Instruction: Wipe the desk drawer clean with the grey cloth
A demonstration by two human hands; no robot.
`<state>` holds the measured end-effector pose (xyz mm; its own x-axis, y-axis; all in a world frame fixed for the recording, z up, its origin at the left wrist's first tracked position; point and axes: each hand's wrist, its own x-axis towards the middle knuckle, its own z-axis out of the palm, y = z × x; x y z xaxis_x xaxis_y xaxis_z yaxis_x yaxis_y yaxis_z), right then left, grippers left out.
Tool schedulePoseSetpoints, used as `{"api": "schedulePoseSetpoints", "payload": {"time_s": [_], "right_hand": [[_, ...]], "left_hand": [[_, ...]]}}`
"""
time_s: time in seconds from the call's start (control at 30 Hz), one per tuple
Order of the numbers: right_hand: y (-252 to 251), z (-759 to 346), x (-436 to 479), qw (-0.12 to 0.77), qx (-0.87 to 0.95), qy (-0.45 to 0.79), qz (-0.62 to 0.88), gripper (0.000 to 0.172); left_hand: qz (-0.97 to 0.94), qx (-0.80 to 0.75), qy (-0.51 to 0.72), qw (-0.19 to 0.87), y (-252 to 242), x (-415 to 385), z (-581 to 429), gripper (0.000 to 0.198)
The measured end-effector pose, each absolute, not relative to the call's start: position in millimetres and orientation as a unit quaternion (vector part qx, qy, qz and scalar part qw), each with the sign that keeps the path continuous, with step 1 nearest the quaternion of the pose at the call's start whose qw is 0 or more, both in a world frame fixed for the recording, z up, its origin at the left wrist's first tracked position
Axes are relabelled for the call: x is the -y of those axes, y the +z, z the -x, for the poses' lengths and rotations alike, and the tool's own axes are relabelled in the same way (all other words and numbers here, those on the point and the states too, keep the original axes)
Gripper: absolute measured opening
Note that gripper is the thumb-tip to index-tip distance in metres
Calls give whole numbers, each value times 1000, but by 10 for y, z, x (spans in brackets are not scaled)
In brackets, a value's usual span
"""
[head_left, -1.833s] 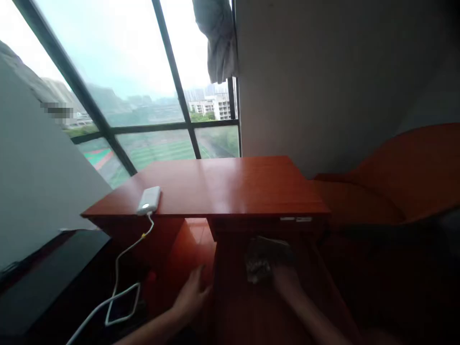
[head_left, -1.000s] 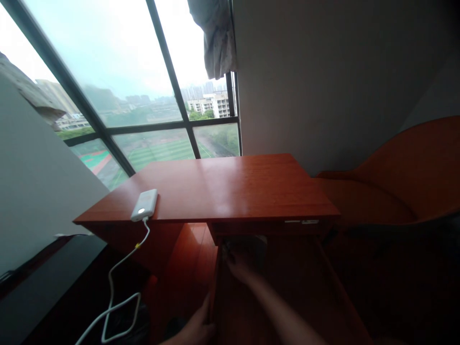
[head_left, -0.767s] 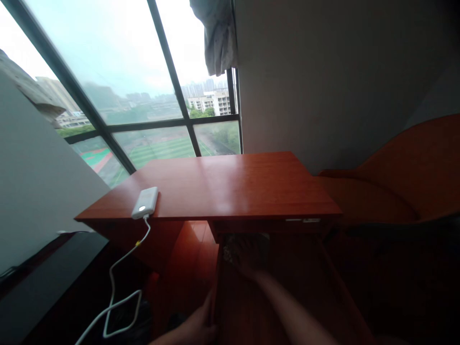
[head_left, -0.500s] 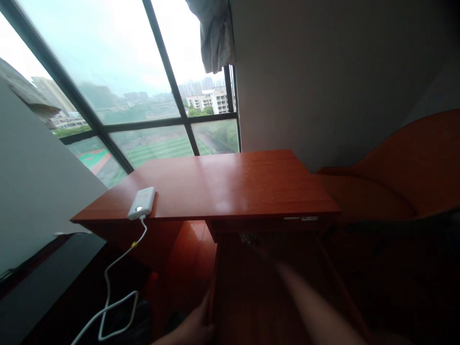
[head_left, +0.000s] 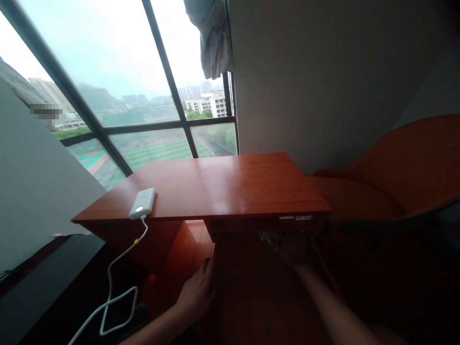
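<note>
A reddish-brown drawer (head_left: 251,297) is pulled out from beneath the desk (head_left: 230,187). My left hand (head_left: 197,290) is closed at the drawer's left side, with its fingers at the top edge. Deep inside the drawer, at the back, my right hand (head_left: 292,250) is in dim light. A light, speckled cloth (head_left: 269,239) shows at the left of that hand and appears to be held by it. Shadow hides most of the right fingers and the cloth's full shape.
On the desk's front left lies a white power bank (head_left: 143,203), its white cable (head_left: 109,273) hanging down to the left. An orange-brown chair (head_left: 402,172) stands at the right. Behind the desk are a window (head_left: 143,127) and a grey wall (head_left: 305,86).
My right hand has moved right across the back of the drawer, and the speckled cloth has moved with it. My left hand has shifted forward along the drawer's left side.
</note>
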<state>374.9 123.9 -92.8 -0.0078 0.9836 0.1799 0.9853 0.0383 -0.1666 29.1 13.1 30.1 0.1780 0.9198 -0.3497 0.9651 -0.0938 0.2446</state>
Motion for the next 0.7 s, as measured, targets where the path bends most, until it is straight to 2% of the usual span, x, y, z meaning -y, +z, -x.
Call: {"api": "schedulePoseSetpoints", "payload": {"time_s": [0.1,0.3,0.5,0.7], "right_hand": [[-940,-3711,-1179,123,708,-11,695,62],[-861,-3515,-1215,131,679,-9,723,61],[-694,-2983,-1364,165,641,54,748,56],[-614,-2128,-1272,174,696,121,686,54]], "left_hand": [[-730,-650,-53,202,349,-337,-396,71],[-716,-647,-28,259,341,-529,-459,44],[-699,-665,-9,261,357,-640,-440,45],[-646,-702,18,300,246,-743,-363,49]]}}
